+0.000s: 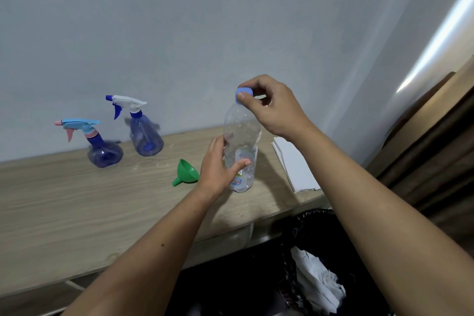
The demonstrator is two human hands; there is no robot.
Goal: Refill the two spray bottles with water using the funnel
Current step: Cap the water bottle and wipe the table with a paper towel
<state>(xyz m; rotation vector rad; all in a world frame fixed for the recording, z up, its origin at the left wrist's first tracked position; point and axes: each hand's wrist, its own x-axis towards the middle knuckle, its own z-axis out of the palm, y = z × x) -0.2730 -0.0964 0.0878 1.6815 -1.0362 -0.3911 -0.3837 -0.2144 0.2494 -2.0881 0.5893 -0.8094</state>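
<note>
A clear plastic water bottle (241,133) stands upright on the wooden table (77,208). My left hand (218,167) grips its lower body. My right hand (272,105) pinches the blue cap (242,92) on top of the bottle. A green funnel (186,172) lies on its side just left of my left hand. Two blue spray bottles stand further left near the wall: one with a light blue and pink trigger head (102,151), and one with a white and blue trigger head (145,136). Both have their heads on.
A stack of white paper (295,164) lies at the table's right end. Below the table edge stands a black bin (320,264) with crumpled white paper inside. A grey wall runs behind the table, and brown furniture stands at the far right.
</note>
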